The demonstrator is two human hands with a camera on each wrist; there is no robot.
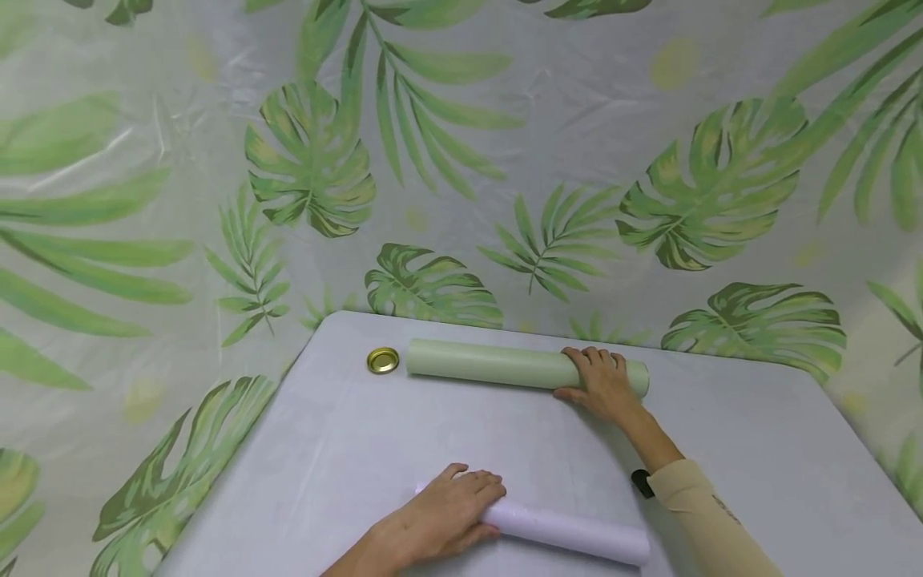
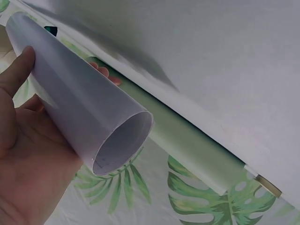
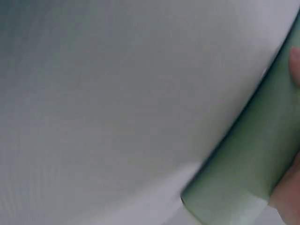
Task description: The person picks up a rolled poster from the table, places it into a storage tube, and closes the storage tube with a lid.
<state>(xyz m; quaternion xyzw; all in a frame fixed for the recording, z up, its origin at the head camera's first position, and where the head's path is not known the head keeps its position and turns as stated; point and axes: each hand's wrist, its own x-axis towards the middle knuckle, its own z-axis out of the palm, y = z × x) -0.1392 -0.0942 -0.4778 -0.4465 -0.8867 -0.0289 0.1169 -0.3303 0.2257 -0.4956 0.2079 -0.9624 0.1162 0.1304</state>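
Observation:
Near the front of the table, my left hand holds a pale lavender paper roll with the thumb on its near side and the fingers over the top. In the left wrist view the hollow end of this lavender roll faces the camera. Farther back lies a thicker light green roll, lengthwise along the far edge. My right hand grips it close to its right end, fingers over the far side and thumb on the near side. The right wrist view shows part of the green roll and little of the hand.
A round gold lid lies just left of the green roll. Both rolls are on a white-covered table. Behind and beside it hangs a leaf-patterned sheet. A small dark object shows at the right wrist.

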